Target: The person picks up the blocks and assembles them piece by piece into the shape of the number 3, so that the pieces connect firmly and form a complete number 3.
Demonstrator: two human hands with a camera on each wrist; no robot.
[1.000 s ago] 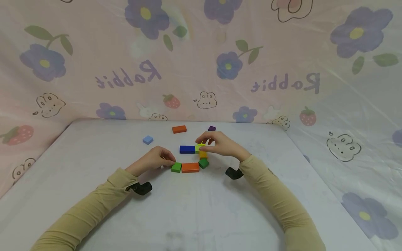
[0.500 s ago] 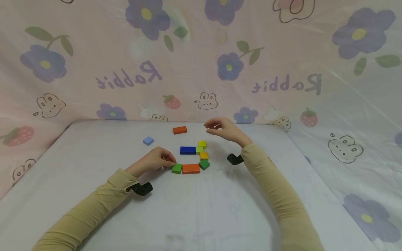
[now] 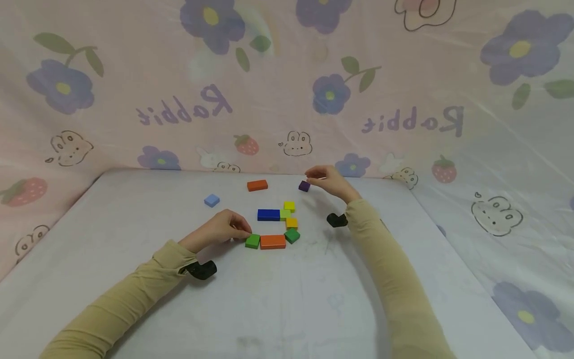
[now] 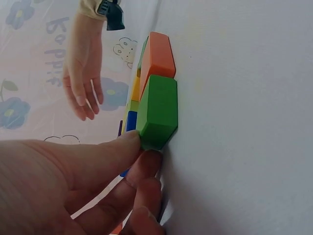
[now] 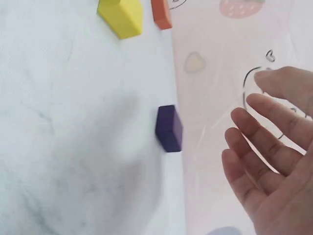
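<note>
My left hand (image 3: 220, 231) is at the left end of a row of blocks. Its thumb and index fingertip pinch the near corner of a green block (image 4: 159, 110), which lies flat against an orange block (image 3: 272, 242). Beyond that is a darker green block (image 3: 292, 236), then a golden-yellow block (image 3: 291, 223), a lime block (image 3: 285, 215) and a dark blue block (image 3: 268, 215). A yellow block (image 3: 289, 206) touches the lime one's far side. My right hand (image 3: 331, 182) hovers with loosely spread fingers beside a purple block (image 5: 168, 129), apart from it and holding nothing.
A red-orange block (image 3: 257, 185) lies near the back edge of the white table (image 3: 287, 309). To the left sits a light blue block (image 3: 212, 200). A patterned cloth (image 3: 278, 109) rises behind the table and on both sides.
My right hand has left the yellow block, moving back and right to the purple block. The left hand stays at the green block, and the blocks lie as before.
</note>
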